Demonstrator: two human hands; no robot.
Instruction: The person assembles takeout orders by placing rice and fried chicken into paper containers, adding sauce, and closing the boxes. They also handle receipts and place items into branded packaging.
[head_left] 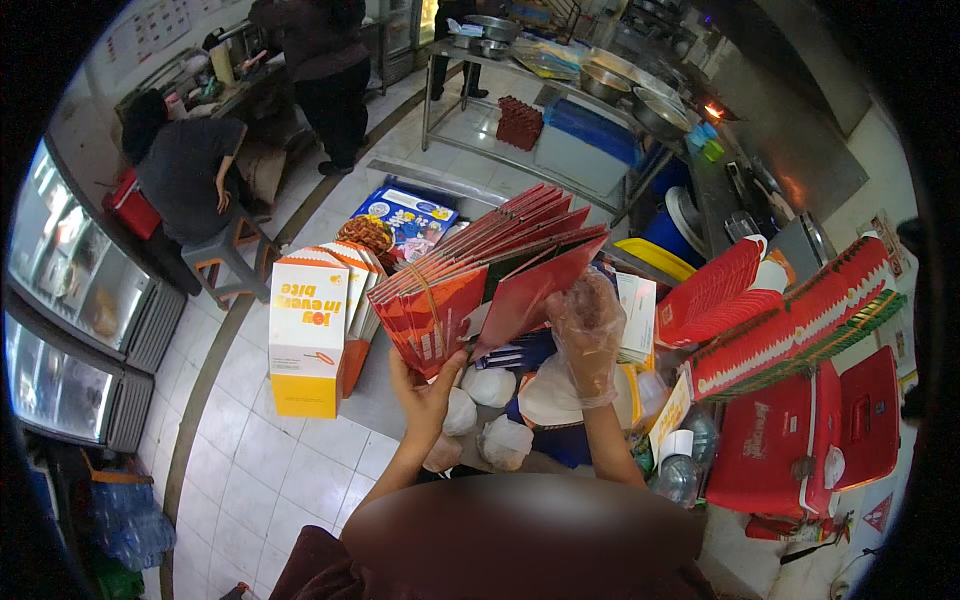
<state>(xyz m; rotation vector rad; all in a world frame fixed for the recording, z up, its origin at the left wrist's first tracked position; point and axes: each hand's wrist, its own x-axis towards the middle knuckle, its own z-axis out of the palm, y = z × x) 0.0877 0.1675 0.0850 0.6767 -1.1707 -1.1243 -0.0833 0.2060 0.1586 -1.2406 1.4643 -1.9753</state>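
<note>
My left hand [425, 395] grips the lower end of a bundle of flat red cartons [425, 310], bound by a rubber band and fanned out at the far end. My right hand [590, 325], in a clear plastic glove, has its fingers closed on a single red carton [530, 300] angled away from the bundle's right side. Its fingertips are partly hidden by that carton. Below the bundle lie several round white-wrapped items [490, 387]. To the left stands a stack of white, orange and yellow folded cartons [308, 335].
Stacked red cartons [715, 300] and a long row of red sleeves [800, 325] stand at right, above a red insulated bag [765, 440]. A blue package [405, 215] lies beyond the bundle. Farther off are a metal table [460, 52], a seated person [190, 165] and a standing person [318, 80].
</note>
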